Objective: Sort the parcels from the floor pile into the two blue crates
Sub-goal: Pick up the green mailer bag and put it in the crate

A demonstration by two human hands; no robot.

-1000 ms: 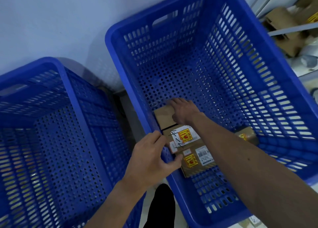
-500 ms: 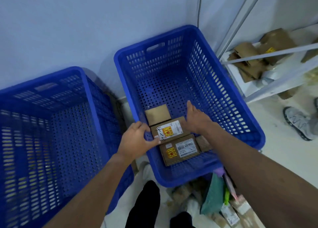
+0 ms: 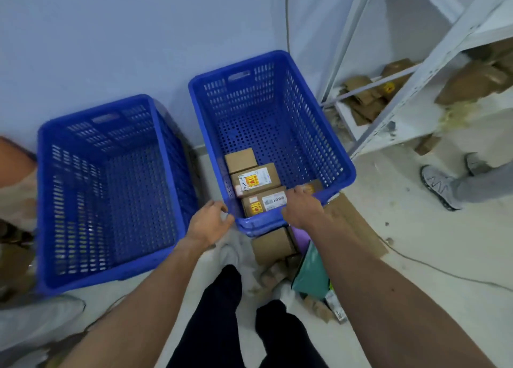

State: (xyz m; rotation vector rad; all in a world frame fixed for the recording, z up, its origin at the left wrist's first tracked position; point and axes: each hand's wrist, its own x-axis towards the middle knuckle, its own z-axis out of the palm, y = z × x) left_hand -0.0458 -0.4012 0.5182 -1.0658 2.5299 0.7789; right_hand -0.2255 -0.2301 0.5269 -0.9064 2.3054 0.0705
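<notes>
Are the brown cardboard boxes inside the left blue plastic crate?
No, the brown cardboard boxes lie inside the right blue plastic crate.

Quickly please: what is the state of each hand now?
Left hand: loosely curled, holds nothing.
Right hand: fingers curled over the right crate rim; grip cannot be told.

Small brown cardboard parcel (image 3: 315,185) in right blue plastic crate (image 3: 345,173) mostly hidden behind right hand (image 3: 301,209), whose fingers (image 3: 297,192) curl out of sight. White labels (image 3: 273,199) unreadable.

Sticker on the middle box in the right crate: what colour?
Yellow sticker with red print; head view.
</notes>
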